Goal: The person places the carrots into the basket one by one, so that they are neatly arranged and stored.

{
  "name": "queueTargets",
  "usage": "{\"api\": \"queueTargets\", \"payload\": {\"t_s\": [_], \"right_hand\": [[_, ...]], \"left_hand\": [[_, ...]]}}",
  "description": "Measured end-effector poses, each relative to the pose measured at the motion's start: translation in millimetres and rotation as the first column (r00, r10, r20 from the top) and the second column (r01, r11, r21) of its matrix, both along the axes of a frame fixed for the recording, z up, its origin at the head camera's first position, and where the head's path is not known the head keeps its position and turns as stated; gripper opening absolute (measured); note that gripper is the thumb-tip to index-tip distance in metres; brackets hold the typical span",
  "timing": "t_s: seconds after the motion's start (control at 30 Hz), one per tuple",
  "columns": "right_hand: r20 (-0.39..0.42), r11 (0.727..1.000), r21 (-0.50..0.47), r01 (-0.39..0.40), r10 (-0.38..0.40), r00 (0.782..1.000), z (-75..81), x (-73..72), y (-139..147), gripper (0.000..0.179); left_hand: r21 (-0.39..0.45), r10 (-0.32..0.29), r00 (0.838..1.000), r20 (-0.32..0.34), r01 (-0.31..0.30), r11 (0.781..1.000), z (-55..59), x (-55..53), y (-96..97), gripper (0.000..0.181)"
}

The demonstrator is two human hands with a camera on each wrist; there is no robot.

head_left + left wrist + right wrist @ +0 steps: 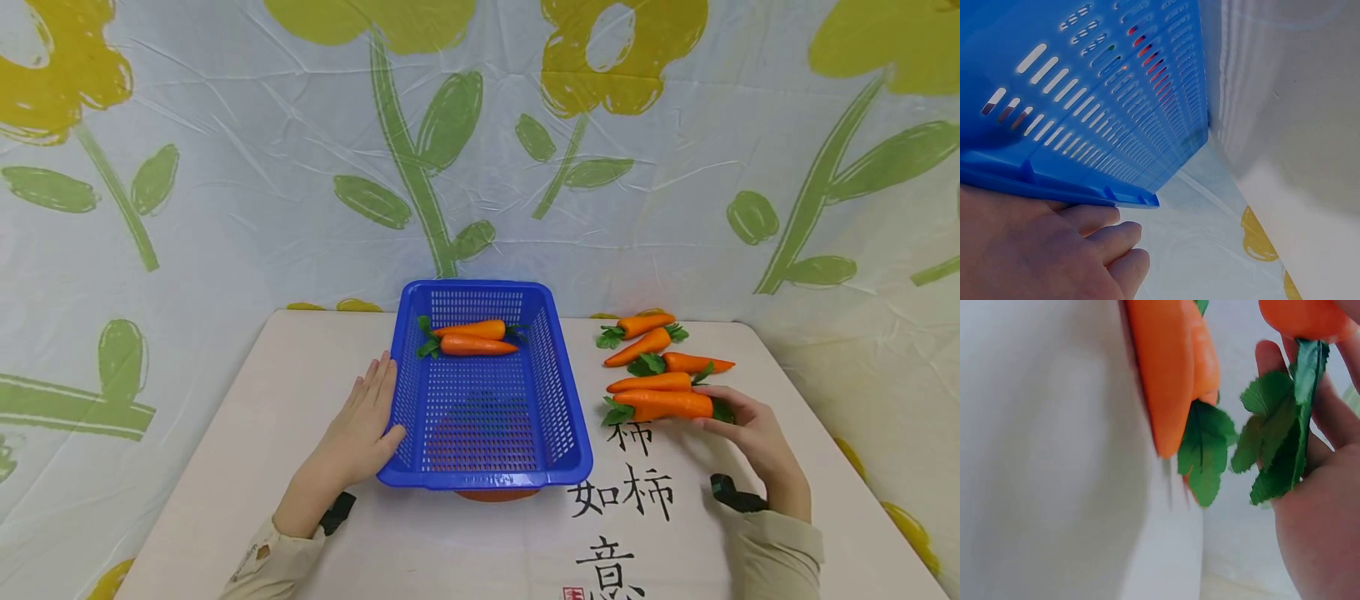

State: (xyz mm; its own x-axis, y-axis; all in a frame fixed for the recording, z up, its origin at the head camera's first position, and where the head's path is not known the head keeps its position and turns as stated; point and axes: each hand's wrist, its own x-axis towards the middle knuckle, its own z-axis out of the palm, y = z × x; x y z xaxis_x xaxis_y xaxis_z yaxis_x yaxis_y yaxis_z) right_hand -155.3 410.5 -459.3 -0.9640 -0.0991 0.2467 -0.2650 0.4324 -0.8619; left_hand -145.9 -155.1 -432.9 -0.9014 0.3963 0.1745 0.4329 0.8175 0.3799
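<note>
The left hand [360, 423] is laid almost straight-fingered against the basket [487, 480] at its left side, while by the nearer right hand [759, 429] the front carrot [670, 406], placed right of the basket and lengthwise pointing to it, is pinched near its leafy end.

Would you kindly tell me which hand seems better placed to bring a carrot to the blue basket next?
Probably the right hand: it grips a carrot near its leafy end, right of the basket, while the left hand lies against the basket's left side.
</note>
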Motion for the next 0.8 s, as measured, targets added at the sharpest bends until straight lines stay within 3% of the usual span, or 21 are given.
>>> {"api": "queueTargets", "payload": {"t_s": [0.2,0.53,0.7,0.8], "right_hand": [[-0.037,0.999,-0.008,0.038,-0.038,0.999,7.5,-2.4,-8.8,0.047],[-0.098,0.998,-0.050,0.029,-0.034,0.995,18.2,-7.4,-22.6,0.048],[-0.138,0.999,-0.031,0.041,-0.045,0.989,26.5,-10.8,-32.0,0.048],[-0.152,0.997,0.032,0.064,-0.058,0.987,33.1,-10.7,-36.8,0.048]], "left_hand": [[0.000,0.002,1.000,0.000,-0.002,1.000,1.0,0.8,0.7,0.083],[0.002,0.004,1.000,0.004,-0.004,1.000,2.9,1.2,1.2,0.082],[0.002,0.002,1.000,0.003,-0.002,1.000,2.2,0.5,1.3,0.082],[0.004,0.003,1.000,0.006,-0.003,1.000,2.8,0.8,1.4,0.082]]}}
